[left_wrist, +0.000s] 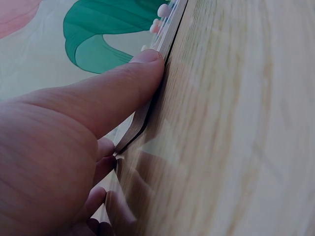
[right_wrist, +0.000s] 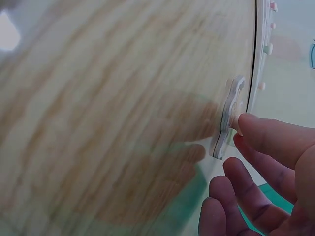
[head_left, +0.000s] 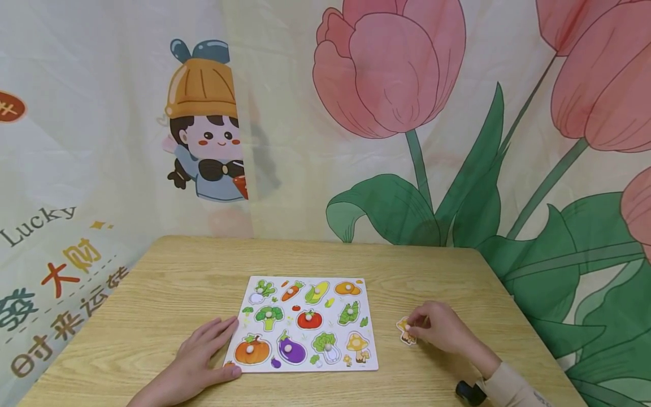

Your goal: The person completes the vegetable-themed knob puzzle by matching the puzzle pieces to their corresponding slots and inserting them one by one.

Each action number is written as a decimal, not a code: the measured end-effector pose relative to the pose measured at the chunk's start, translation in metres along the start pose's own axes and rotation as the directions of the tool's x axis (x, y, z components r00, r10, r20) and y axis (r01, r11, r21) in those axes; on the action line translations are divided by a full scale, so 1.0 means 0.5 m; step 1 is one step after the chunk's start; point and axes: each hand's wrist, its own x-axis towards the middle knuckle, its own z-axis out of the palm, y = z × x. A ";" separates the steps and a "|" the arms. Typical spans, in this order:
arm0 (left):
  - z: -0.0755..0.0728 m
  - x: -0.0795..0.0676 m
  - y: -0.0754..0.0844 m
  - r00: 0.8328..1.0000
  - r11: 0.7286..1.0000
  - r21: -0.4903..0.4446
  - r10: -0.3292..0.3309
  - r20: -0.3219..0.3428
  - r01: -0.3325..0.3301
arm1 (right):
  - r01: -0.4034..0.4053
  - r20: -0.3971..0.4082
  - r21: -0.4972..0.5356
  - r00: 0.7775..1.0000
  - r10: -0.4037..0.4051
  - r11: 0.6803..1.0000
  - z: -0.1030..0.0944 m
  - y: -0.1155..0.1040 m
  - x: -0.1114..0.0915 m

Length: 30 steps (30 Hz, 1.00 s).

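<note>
A white knobbed vegetable puzzle board lies flat on the table. My left hand rests at its near left corner, thumb on the corner and fingers along the left edge. Right of the board, my right hand pinches the knob of a mushroom puzzle piece between thumb and finger. The piece stays close to the tabletop; whether it touches is hard to tell. At the board's near right corner, the mushroom recess shows its printed picture without a knob.
Knobbed pieces sit in the board, among them a pumpkin, an eggplant and a tomato. The wooden table reaches back to a printed curtain. A black object is at the right wrist.
</note>
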 end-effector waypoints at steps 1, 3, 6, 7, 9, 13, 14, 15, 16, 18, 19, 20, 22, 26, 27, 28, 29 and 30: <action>0.000 0.000 0.001 1.000 1.000 0.004 0.000 -0.001 0.000 | 0.001 -0.002 -0.003 1.000 -0.001 1.000 0.001 0.001 0.000; 0.000 0.000 0.001 1.000 1.000 0.004 0.003 0.001 -0.003 | 0.001 -0.001 -0.006 1.000 -0.001 1.000 0.004 0.002 0.001; -0.002 -0.001 0.004 1.000 1.000 -0.005 -0.003 0.013 0.003 | -0.001 -0.001 -0.015 1.000 0.001 1.000 0.007 0.003 0.002; -0.002 -0.001 0.005 1.000 1.000 -0.010 -0.006 0.018 0.006 | -0.004 -0.001 -0.017 1.000 0.004 1.000 0.008 0.002 0.002; -0.002 -0.001 0.006 1.000 1.000 -0.012 -0.007 0.020 0.007 | -0.017 0.002 -0.021 1.000 0.017 1.000 0.009 0.001 0.003; -0.001 -0.001 0.003 1.000 1.000 -0.001 -0.004 0.011 0.004 | -0.026 0.006 -0.030 1.000 0.026 0.999 0.008 -0.003 0.005; 0.000 -0.001 0.002 1.000 1.000 0.001 -0.001 0.007 0.001 | -0.021 0.006 -0.032 1.000 0.021 0.999 0.007 -0.004 0.006; 0.001 -0.001 0.000 1.000 1.000 0.001 -0.002 0.005 0.002 | -0.012 0.007 -0.033 1.000 0.012 0.999 0.006 -0.006 0.006; 0.001 0.000 -0.002 1.000 1.000 0.000 0.002 0.003 -0.002 | -0.001 0.006 -0.033 1.000 0.001 0.999 0.005 -0.008 0.006; 0.001 0.001 -0.005 1.000 1.000 -0.004 0.006 -0.001 -0.006 | 0.019 0.009 -0.034 1.000 -0.019 0.999 0.003 -0.013 0.005; 0.002 0.001 -0.007 1.000 1.000 -0.008 0.007 -0.002 -0.007 | 0.025 0.014 -0.028 1.000 -0.025 0.999 0.003 -0.017 0.005; 0.003 0.002 -0.009 1.000 1.000 -0.011 0.009 -0.001 -0.009 | 0.028 0.020 -0.024 0.999 -0.027 0.999 0.002 -0.022 0.004; 0.003 0.003 -0.013 1.000 1.000 -0.013 0.017 -0.004 -0.017 | 0.028 0.032 -0.019 0.999 -0.027 0.999 0.001 -0.032 0.004; 0.005 0.004 -0.015 1.000 1.000 -0.010 0.026 -0.009 -0.026 | 0.029 0.052 -0.009 0.998 -0.029 1.000 0.000 -0.055 0.005; 0.005 0.004 -0.014 1.000 1.000 -0.008 0.028 -0.010 -0.028 | 0.032 0.054 -0.006 0.998 -0.032 0.999 0.000 -0.060 0.005; 0.005 0.004 -0.013 1.000 1.000 -0.006 0.026 -0.009 -0.026 | 0.033 0.059 -0.001 0.998 -0.033 0.999 0.001 -0.065 0.006; 0.005 0.005 -0.011 1.000 1.000 -0.005 0.025 -0.008 -0.025 | 0.036 0.061 0.005 0.997 -0.036 0.999 0.002 -0.070 0.006; 0.004 0.005 -0.010 1.000 1.000 -0.004 0.024 -0.006 -0.024 | 0.038 0.063 0.007 0.997 -0.038 0.999 0.004 -0.075 0.007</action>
